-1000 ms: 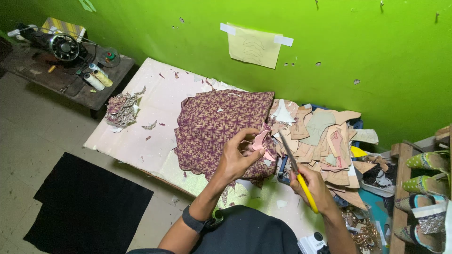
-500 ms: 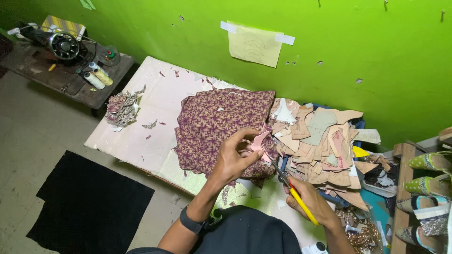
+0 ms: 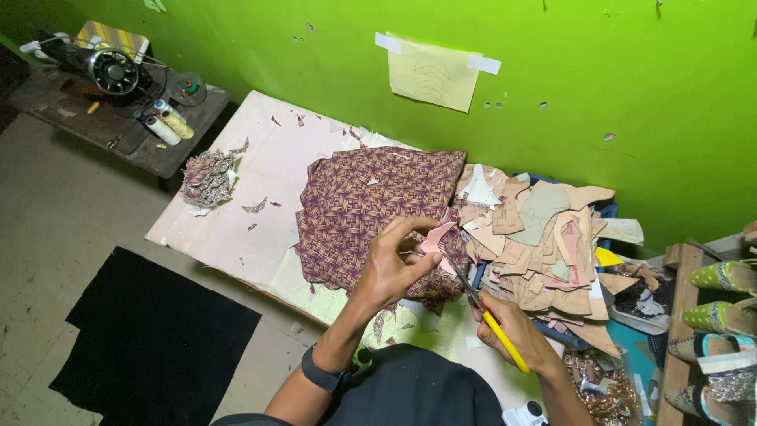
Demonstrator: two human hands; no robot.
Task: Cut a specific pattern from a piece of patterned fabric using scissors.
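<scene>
Over the near edge of the patterned fabric (image 3: 371, 213), the left hand (image 3: 392, 268) pinches a small pink cut-out piece (image 3: 436, 239) between thumb and fingertips, clamped on it and held up off the board. Just right of that fabric, the right hand (image 3: 516, 331) is closed around the yellow handles of the scissors (image 3: 489, 315), whose blades reach up to the pink piece's lower edge; whether they are open I cannot tell. Further right of the fabric lies a loose heap of tan card patterns (image 3: 544, 237). The risk, as I judge it, is the blades running close to the left fingertips: a small slip or twist of the thin piece could nick a finger or cut past the outline, spoiling the shape
</scene>
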